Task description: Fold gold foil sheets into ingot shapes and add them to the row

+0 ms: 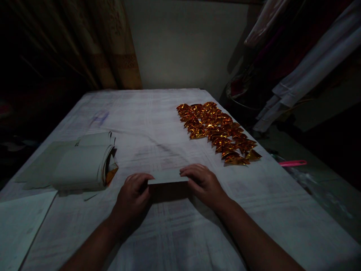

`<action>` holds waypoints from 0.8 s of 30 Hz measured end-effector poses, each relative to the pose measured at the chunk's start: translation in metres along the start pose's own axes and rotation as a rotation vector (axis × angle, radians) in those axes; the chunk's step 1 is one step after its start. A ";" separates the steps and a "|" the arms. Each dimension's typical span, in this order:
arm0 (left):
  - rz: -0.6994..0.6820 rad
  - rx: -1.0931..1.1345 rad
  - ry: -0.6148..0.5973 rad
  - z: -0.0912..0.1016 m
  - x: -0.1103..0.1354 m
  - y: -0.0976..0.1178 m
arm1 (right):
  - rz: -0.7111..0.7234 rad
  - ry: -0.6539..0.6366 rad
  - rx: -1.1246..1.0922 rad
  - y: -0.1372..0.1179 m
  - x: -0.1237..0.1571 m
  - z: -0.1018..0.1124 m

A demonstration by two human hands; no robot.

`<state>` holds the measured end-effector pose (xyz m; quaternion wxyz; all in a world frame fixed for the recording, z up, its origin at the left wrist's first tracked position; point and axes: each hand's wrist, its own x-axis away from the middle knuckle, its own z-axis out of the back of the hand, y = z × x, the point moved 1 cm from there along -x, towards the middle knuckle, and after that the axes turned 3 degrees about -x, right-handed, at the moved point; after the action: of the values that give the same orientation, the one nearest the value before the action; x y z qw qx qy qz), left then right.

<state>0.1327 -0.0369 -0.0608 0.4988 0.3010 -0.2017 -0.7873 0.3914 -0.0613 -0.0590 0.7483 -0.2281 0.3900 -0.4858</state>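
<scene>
My left hand (134,194) and my right hand (201,182) both pinch the ends of a narrow pale paper strip (167,176), held just above the table (158,124) in front of me. The fingers of each hand curl over the strip's near edge. To the right, beyond my right hand, lie several folded gold foil pieces (218,130) in rows. Left of my left hand sits a stack of folded pale sheets (81,165) with a bit of gold foil showing under its right edge.
A flat pale sheet (19,222) lies at the near left corner. A curtain (118,49) hangs at the back left. Clothes (304,64) hang on the right, beside the table's edge. A pink object (293,163) lies off the table's right side.
</scene>
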 end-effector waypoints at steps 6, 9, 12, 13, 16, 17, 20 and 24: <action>0.231 0.335 0.029 -0.002 0.000 0.008 | -0.136 0.052 -0.196 -0.008 0.001 -0.003; 0.353 0.588 -0.019 -0.001 0.001 0.020 | -0.269 0.062 -0.438 -0.010 0.002 -0.008; 0.466 0.720 -0.067 0.000 0.003 0.029 | -0.359 0.085 -0.617 -0.011 0.003 -0.014; 0.482 0.721 -0.080 0.000 0.004 0.030 | -0.367 0.098 -0.626 -0.012 0.003 -0.015; 0.448 0.602 -0.034 0.000 0.005 0.029 | -0.352 0.120 -0.495 -0.012 0.002 -0.016; 0.426 0.538 -0.015 -0.001 0.005 0.028 | -0.338 0.122 -0.424 -0.012 0.002 -0.016; 0.377 0.388 0.003 -0.002 0.005 0.025 | -0.304 0.109 -0.289 -0.011 0.002 -0.016; 0.382 0.395 0.040 -0.003 0.004 0.021 | -0.294 0.089 -0.288 -0.011 0.002 -0.018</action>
<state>0.1473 -0.0490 -0.0508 0.5737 0.3644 -0.3944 -0.6185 0.3710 -0.0672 -0.0627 0.6111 -0.3654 0.4504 -0.5388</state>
